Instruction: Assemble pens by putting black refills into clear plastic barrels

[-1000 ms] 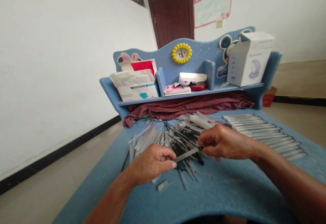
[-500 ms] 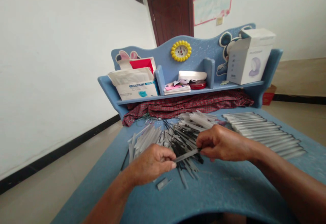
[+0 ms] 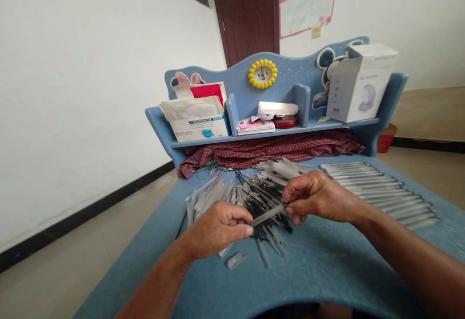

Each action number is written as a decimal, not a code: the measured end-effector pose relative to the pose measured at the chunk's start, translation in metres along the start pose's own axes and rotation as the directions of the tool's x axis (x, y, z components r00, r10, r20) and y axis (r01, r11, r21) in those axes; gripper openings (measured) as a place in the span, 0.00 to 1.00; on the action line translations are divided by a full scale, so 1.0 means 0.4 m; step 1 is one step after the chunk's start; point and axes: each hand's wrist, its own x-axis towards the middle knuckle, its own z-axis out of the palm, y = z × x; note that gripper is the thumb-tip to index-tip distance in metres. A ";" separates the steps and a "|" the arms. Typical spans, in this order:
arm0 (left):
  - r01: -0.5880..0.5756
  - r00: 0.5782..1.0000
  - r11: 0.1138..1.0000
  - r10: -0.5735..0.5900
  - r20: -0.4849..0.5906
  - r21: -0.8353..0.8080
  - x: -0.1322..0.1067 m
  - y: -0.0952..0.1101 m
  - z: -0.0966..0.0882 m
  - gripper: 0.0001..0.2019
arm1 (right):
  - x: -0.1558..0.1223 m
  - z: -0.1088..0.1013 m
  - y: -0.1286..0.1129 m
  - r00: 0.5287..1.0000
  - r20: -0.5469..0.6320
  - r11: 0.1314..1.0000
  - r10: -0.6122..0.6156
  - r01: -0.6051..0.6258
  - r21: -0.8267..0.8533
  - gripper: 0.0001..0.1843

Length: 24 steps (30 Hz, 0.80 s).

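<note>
- A blue desk (image 3: 327, 275) is spread beneath the left hand (image 3: 218, 230) and right hand (image 3: 319, 198).
- A pile of translucent and black pieces (image 3: 214, 195) is heaped between and beyond the hands.
- Grey tubes (image 3: 381, 193) are laid in a row beyond the right wrist.
- A translucent strip (image 3: 268, 215) is held slanted between the hands, its ends pinched narrowly by each.
- A small clear piece (image 3: 236, 261) is seen nearer than the left fingertips.
</note>
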 end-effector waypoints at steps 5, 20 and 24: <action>-0.009 1.000 0.999 0.008 0.022 0.040 0.003 -0.005 -0.001 0.15 | -0.004 0.007 -0.007 1.000 0.003 0.996 0.023 -0.022 -0.092 0.02; 0.009 1.000 1.000 -0.009 0.020 0.009 -0.004 0.000 -0.005 0.16 | 0.001 0.004 -0.008 0.999 0.032 0.999 0.026 -0.028 0.043 0.07; 0.007 1.000 1.000 -0.006 0.012 -0.004 -0.007 0.008 -0.006 0.16 | -0.002 0.004 -0.011 1.000 0.005 1.000 0.000 0.000 -0.008 0.06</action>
